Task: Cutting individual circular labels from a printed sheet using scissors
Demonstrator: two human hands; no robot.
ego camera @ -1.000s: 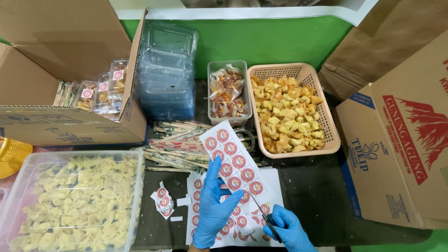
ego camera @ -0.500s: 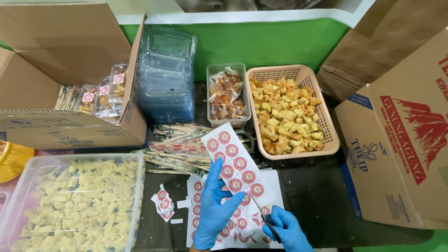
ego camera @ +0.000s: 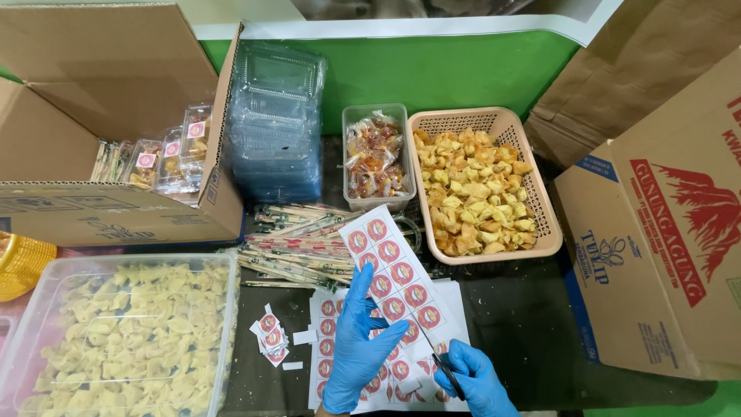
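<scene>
Both my hands wear blue gloves. My left hand (ego camera: pixel 360 347) holds up a white sheet of round red labels (ego camera: pixel 392 270), fingers spread along it. My right hand (ego camera: pixel 477 378) grips dark scissors (ego camera: pixel 447 374) whose blades meet the sheet's lower edge. More label sheets (ego camera: pixel 332 340) lie flat on the dark table beneath. A small pile of cut labels (ego camera: pixel 270 336) sits to the left of my left hand.
A clear tub of pale yellow snacks (ego camera: pixel 116 340) stands at the left. A tan basket of fried snacks (ego camera: pixel 482 185) and a small tub of wrapped sweets (ego camera: pixel 374 158) sit behind, beside stacked clear boxes (ego camera: pixel 274 123). Wrapped sticks (ego camera: pixel 297 243) lie mid-table. Cardboard boxes (ego camera: pixel 116 123) flank both sides.
The scissors have worked a little further along the sheet's lower edge. My left hand keeps the sheet raised in nearly the same place.
</scene>
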